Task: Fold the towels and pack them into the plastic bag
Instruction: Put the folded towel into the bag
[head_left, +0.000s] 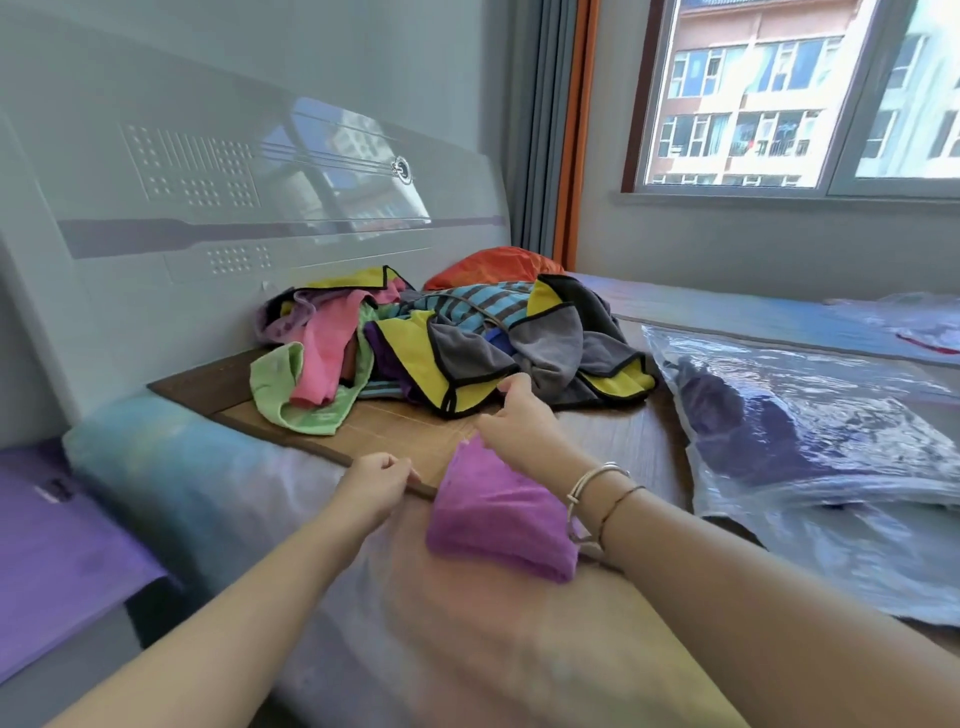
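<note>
A purple towel (498, 514) hangs in front of me over the near edge of the bed, pinched at its top corner by my right hand (514, 421). My left hand (376, 480) is to the towel's left, fingers curled with nothing visible in them, close to the towel's edge. Behind the hands lies a pile of towels (447, 343): green, pink, yellow-and-grey, striped blue and orange. A clear plastic bag (810, 431) lies flat on the right of the bed with a dark purple towel inside.
The bed carries a bamboo mat (405, 431) with a dark border. A glossy headboard (208, 208) stands at the left, with a purple surface (57, 540) below it. A window (779, 93) is at the back right. More plastic (914, 322) lies at the far right.
</note>
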